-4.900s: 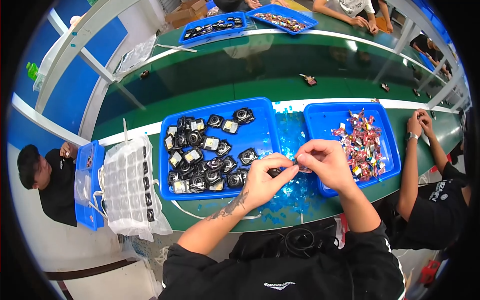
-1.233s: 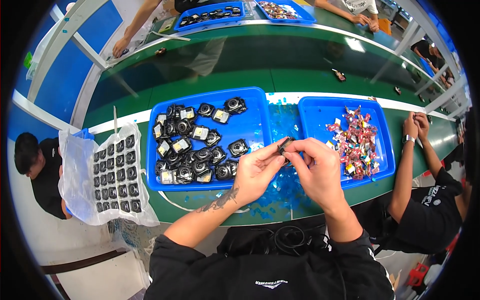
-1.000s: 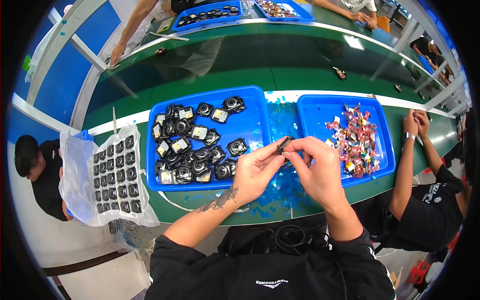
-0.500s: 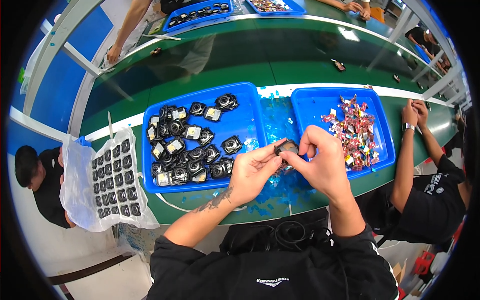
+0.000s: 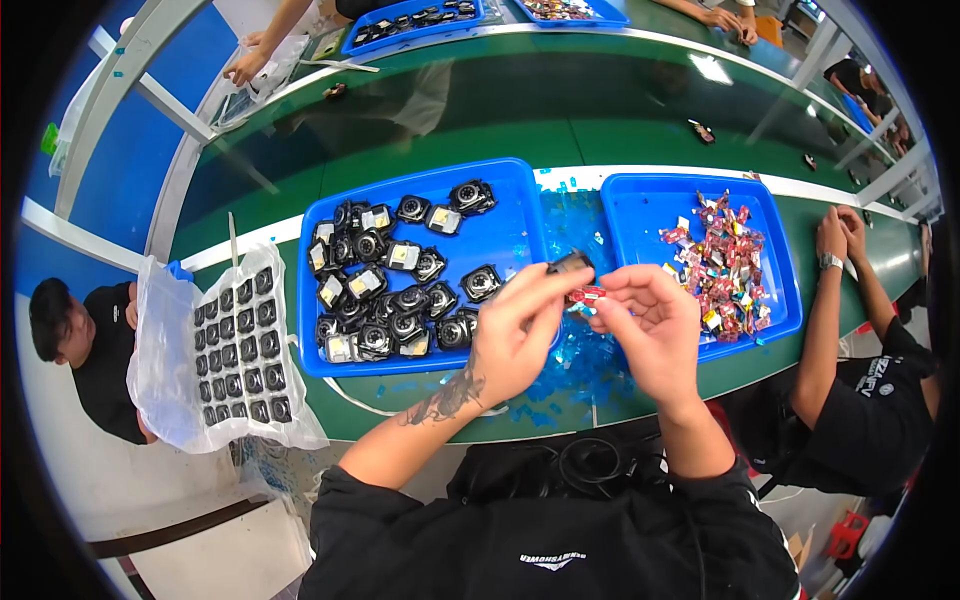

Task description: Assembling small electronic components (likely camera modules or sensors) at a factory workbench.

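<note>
My left hand [image 5: 513, 335] is closed on a black watch case [image 5: 571, 262], gripping it between thumb and fingers over the gap between two blue trays. Just below the case, a small red circuit board [image 5: 584, 295] is pinched in the fingertips of my right hand [image 5: 655, 335]. Whether the board still touches the case is hidden by the fingers. Many more black watch cases, some face up and some showing pale backs, lie heaped in the left blue tray [image 5: 515, 225]. Red boards with coloured bits fill part of the right blue tray [image 5: 632, 215].
Blue film scraps [image 5: 575, 375] litter the green bench between the trays. On the left, a plastic-lined sheet [image 5: 170, 400] carries rows of black cases. Beyond the white rail runs a green belt [image 5: 480, 110] with a few loose parts. Co-workers sit left, right and across.
The red board now shows in my right fingertips below the case, where before both hands were closed around the case. My left hand has turned the case, and the view has shifted slightly.
</note>
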Tool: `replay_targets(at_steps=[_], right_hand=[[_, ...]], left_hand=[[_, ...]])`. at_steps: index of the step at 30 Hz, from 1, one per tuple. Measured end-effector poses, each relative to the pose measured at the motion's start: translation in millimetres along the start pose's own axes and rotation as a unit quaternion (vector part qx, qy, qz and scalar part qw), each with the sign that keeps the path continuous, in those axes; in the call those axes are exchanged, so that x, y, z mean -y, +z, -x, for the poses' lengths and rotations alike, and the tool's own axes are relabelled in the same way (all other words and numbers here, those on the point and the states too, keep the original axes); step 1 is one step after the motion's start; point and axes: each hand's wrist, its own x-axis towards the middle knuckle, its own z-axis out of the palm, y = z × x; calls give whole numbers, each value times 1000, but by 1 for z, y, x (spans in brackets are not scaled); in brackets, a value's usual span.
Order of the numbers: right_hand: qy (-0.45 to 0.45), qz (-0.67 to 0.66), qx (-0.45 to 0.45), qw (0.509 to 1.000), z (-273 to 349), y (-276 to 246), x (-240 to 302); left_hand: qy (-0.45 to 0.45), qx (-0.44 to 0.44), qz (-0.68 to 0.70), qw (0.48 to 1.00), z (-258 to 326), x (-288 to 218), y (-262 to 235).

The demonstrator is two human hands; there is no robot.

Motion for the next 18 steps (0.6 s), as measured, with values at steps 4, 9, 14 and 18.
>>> replay_targets(at_steps=[4,9,14,18], right_hand=[[105,-144,60,982,-3,-16,4],[101,-165,60,979,3,-20,11],[19,-21,54,998,11,-25,9],[34,-43,57,997,8,-31,8]], left_hand=[[171,-37,-97,980,-2,-9,6],[187,-46,-113,975,-3,-5,8],[193,-38,-114,974,-2,-3,11],[229,-2,-134,964,-5,4,7]])
